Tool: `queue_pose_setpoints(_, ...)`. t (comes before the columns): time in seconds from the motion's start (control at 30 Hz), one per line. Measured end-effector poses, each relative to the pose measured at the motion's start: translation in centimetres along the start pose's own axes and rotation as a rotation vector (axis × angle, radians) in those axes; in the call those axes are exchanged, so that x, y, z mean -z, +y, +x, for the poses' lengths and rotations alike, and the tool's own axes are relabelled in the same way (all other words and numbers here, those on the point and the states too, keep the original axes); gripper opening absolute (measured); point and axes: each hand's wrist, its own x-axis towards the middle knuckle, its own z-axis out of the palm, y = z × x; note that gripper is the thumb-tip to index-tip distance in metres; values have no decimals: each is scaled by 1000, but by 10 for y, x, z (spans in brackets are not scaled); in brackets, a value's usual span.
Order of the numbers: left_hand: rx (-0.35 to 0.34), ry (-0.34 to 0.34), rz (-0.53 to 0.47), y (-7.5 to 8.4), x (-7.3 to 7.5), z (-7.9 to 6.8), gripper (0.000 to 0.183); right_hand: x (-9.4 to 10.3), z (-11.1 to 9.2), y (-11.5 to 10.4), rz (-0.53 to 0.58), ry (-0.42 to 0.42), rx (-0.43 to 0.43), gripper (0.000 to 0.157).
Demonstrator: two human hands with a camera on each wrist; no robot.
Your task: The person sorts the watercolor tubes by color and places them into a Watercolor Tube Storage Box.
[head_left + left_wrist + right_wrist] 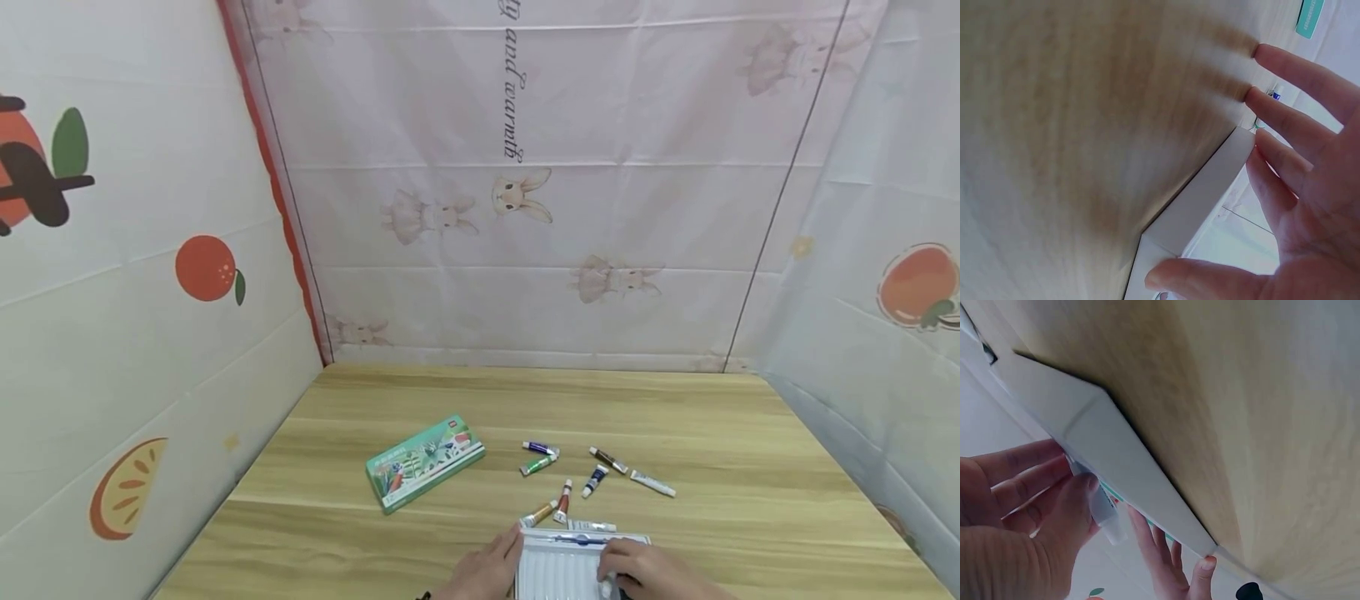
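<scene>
Okay, straight to the white tube [1105,512]: pinched between thumb and fingers of the right hand [641,571], so no gap to close on that side. Down near the bottom edge of the head frame, right of centre, by the right part of the white tray [558,575]. Can't tell from there whether touching the tray or just above it.

Probably the key relation here: most of the tray off to the left of the right hand in the head frame, with ridges running roughly up and down the picture. Way nearer the right hand than the left, obviously, given the grip.

As for the left hand [487,573], across at the tray's left edge, fingers fairly straight and spread, thumb against the tray's side in the left-wrist view. Nothing gripped there, just contact with the tray.

Now for the pointing. In the right-wrist view, slanting from upper left down to lower right, a bit steeper than the tray's lower edge, with the cap-like end poking out past the thumb toward the lower right. Hard to read that long axis from the head view, thanks to the fingers in front. Better to trust the wrist view for the angle.
</scene>
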Motion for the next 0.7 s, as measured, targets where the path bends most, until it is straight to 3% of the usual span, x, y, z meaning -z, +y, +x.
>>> queue_pose_setpoints(0.23, 15, 1, -60, 2, -1, -2, 85, 3, -7, 2, 113, 11, -10, 28)
queue_pose_setpoints(0.53, 39, -14, -64, 3, -2, 3, 78, 2, -11, 5, 9, 86, 73, 26)
queue_pose_setpoints(0.7, 32, -26, -61, 3, -1, 2, 77, 5, -7, 3, -2, 156, 36, 30)
